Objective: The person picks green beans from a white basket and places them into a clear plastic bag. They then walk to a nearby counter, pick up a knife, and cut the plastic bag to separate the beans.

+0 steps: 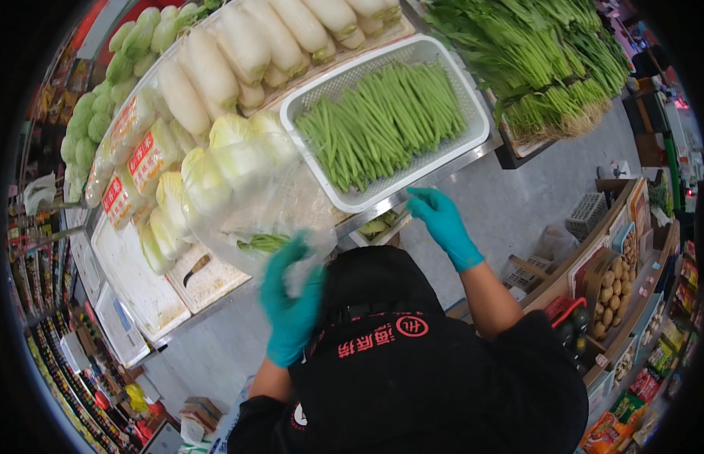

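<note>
My left hand (pixel 289 303), in a teal glove and blurred by motion, is over the front edge of the vegetable stand, its thumb and fingers apart. Just beyond its fingertips lies a clear plastic bag (pixel 312 218) with some green beans (pixel 265 243) in or under it; whether the hand touches the bag I cannot tell. My right hand (pixel 443 224), also gloved, hovers by the stand's metal edge, fingers loosely spread and nothing in them. Above both hands, a white perforated basket (pixel 481 122) holds a neat layer of green beans (pixel 386 119).
Napa cabbages (pixel 207 179) and packaged goods (pixel 153 156) are left of the basket, white radishes (pixel 241 48) behind it. A wooden-handled curved knife (pixel 196 269) lies on a white board (pixel 221 278). Leafy greens (pixel 533 68) stand at upper right, a potato box (pixel 590 284) at right.
</note>
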The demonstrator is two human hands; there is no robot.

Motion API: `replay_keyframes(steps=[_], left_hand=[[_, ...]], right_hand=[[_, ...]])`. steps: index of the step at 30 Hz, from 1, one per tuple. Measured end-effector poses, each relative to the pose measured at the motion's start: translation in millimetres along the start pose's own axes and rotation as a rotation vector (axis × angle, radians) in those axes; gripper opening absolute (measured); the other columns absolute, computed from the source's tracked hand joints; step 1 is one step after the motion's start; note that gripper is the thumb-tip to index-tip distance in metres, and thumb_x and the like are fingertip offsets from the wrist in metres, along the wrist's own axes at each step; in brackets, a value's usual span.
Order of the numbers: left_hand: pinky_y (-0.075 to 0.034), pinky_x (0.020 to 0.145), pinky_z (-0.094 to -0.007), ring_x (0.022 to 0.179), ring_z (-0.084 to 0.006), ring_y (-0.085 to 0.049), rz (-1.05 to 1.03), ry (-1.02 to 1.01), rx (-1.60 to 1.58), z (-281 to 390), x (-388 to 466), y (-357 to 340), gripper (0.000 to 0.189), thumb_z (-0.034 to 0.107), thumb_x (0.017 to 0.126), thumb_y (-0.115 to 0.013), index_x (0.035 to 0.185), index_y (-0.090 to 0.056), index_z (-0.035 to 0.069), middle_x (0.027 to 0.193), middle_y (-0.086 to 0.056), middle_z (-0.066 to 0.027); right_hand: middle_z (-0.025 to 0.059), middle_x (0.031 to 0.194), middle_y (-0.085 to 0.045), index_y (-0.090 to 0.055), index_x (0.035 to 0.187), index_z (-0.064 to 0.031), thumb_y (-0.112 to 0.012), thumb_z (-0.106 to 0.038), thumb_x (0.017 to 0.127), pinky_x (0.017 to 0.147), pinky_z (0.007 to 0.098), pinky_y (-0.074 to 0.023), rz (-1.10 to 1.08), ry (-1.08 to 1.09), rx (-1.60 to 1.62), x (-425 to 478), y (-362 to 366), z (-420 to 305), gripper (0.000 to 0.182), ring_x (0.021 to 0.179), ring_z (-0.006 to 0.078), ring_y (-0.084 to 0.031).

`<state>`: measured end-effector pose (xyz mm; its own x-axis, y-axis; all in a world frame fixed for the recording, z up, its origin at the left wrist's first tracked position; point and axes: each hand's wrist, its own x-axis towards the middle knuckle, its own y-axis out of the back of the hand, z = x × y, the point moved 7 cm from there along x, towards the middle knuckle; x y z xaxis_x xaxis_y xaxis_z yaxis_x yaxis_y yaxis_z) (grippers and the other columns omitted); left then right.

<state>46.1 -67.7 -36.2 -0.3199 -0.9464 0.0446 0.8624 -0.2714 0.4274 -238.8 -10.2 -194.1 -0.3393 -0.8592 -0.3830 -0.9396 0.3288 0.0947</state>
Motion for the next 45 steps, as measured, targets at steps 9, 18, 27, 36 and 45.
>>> replay_keyframes(steps=[9,18,27,36,45], left_hand=[[-0.044,0.082,-0.0334,0.093,-0.0184,-0.053,0.601,0.282,0.137,-57.1,9.5,105.7,0.081,0.016,0.074,-0.075,0.141,-0.031,0.007,0.124,-0.050,-0.0128],[-0.049,0.076,-0.0270,0.083,-0.0130,-0.058,0.495,0.446,-0.504,-86.8,-41.3,131.1,0.040,0.008,0.087,-0.056,0.125,-0.050,-0.001,0.099,-0.061,-0.0113],[-0.048,0.078,-0.0295,0.082,-0.0166,-0.059,0.434,0.390,-0.231,-141.6,-50.6,134.6,0.028,0.013,0.083,-0.063,0.108,-0.063,0.000,0.093,-0.064,-0.0062],[-0.045,0.062,-0.0213,0.070,-0.0081,-0.055,0.278,0.436,-0.730,-112.9,-29.2,165.1,0.020,0.016,0.090,-0.057,0.102,-0.062,0.000,0.089,-0.065,-0.0050],[-0.048,0.074,-0.0237,0.081,-0.0094,-0.059,0.257,0.403,-0.698,-121.4,-14.8,182.8,0.026,0.017,0.088,-0.060,0.109,-0.061,0.002,0.096,-0.064,-0.0046]], right_hand=[[0.0099,0.104,-0.063,-0.057,0.121,-0.0042,-0.055,-0.011,0.091,0.083,0.0283,-0.0486,-0.345,0.249,0.104,-32.9,-144.6,-119.2,0.030,0.093,0.0159,-0.062],[0.0216,0.090,-0.064,-0.065,0.088,-0.0030,-0.050,-0.017,0.075,0.075,0.0430,-0.0478,-0.963,0.393,-0.962,8.3,-332.3,-48.2,0.024,0.087,0.0357,-0.062],[0.0141,0.104,-0.063,-0.064,0.099,-0.0047,-0.054,-0.021,0.082,0.084,0.0345,-0.0450,-1.205,0.641,-0.938,-47.5,-419.9,2.5,0.025,0.097,0.0248,-0.059],[0.0159,0.112,-0.058,-0.060,0.111,-0.0082,-0.054,-0.038,0.084,0.095,0.0370,-0.0415,-0.798,0.801,-0.793,-47.7,-368.9,-125.3,0.040,0.104,0.0307,-0.055],[0.0073,0.105,-0.063,-0.060,0.106,-0.0018,-0.061,-0.033,0.084,0.087,0.0338,-0.0463,-0.474,0.763,-0.578,-9.4,-390.0,-82.4,0.038,0.094,0.0227,-0.059]])
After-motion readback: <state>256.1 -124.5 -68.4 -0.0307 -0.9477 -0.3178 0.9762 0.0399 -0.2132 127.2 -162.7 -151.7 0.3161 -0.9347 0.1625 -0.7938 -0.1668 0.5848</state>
